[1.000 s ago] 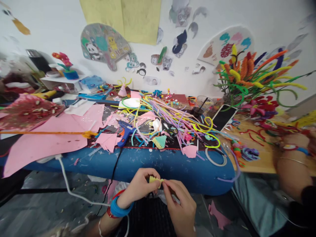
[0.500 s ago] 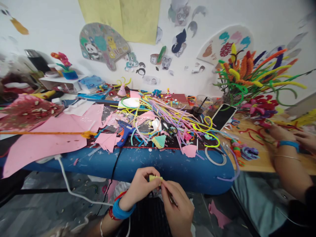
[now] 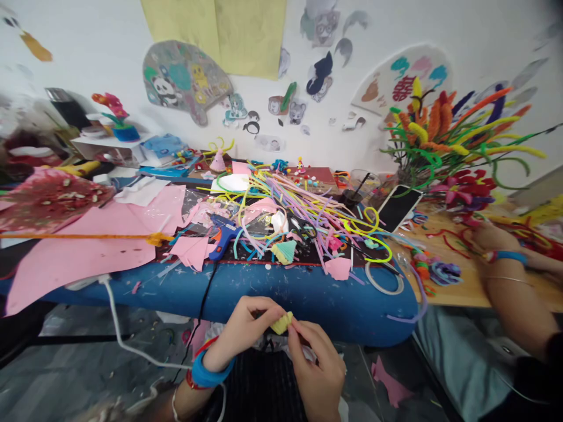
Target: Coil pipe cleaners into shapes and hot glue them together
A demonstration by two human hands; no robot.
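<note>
A small ribbed, pale yellow piece (image 3: 281,323), seemingly made of pipe cleaner, is between my two hands in front of the table edge. My left hand (image 3: 246,329) pinches it from the left between thumb and fingers. From the right, my right hand (image 3: 317,360) touches its edge with closed thumb and fingertips; anything else in those fingers is too small to make out. A mint and yellow ribbed wedge (image 3: 284,252) lies on the table ahead, near a blue glue gun (image 3: 224,234).
Pipe cleaners (image 3: 303,202) lie heaped mid-table, with pink sheets (image 3: 97,258) at left. A black cord and a white cable (image 3: 118,334) hang over the blue front edge (image 3: 176,293). A phone (image 3: 400,208) leans at right, where another person's hand (image 3: 499,240) works.
My left hand has tilted and shows more of the yellow piece. My right hand stays close beside it. The other person's hands at right have shifted slightly.
</note>
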